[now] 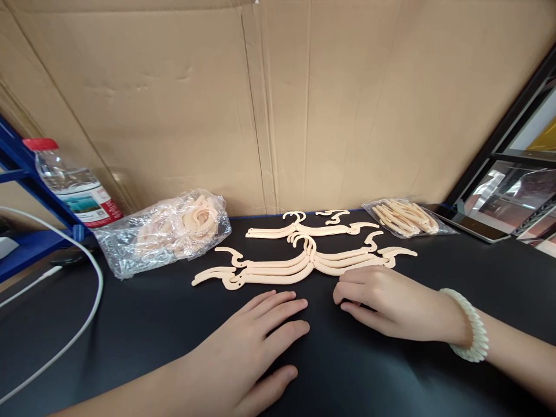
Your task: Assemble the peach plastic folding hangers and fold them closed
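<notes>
Several small cream plastic hangers (304, 263) lie stacked on the black tabletop (152, 324), with a second smaller group of hangers (304, 229) just behind them. My left hand (256, 341) rests flat on the table in front of the stack, fingers stretched out, holding nothing. My right hand (386, 301) lies palm down just right of it, fingertips close to the front stack, fingers loosely extended. A cream coiled band (471, 333) circles my right wrist.
A clear plastic bag of more hangers (169, 231) sits at the left, a smaller flat bag of hangers (403, 217) at the right. A water bottle (73, 185) lies on a blue rack. A white cable (82, 324) curves across the left. Cardboard wall behind; a tablet (469, 223) at right.
</notes>
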Demonstrator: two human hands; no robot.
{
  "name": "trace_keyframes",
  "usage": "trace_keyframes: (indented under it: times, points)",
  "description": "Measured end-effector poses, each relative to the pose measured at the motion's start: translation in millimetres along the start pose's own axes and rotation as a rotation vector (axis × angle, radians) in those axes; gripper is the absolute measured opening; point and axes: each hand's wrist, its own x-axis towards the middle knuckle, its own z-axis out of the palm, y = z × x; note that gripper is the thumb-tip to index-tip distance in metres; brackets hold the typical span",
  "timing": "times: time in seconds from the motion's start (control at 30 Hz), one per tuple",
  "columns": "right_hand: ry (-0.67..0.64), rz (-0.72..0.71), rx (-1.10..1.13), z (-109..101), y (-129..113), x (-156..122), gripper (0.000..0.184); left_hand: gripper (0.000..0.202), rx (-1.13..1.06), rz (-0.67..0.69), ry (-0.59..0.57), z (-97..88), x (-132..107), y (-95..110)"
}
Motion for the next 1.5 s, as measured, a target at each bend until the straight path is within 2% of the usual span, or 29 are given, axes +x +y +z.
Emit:
trace_keyframes:
  times: [0.43,0.77,1.5]
  points:
    - [0.014,-0.005,-0.002,1.7,1.6,1.0,0.018,0.046,0.012,-0.008,-0.03,-1.6,1.1,2.1]
    - [0.011,-0.007,0.004,1.5,1.3,-1.4,0.018,0.047,-0.012,-0.005,0.007,0.9,-0.9,-0.6]
    - [0.005,-0.01,-0.02,1.3,0.4,-0.3,0.018,0.047,-0.003,-0.004,-0.009,-0.3,1.0,0.4]
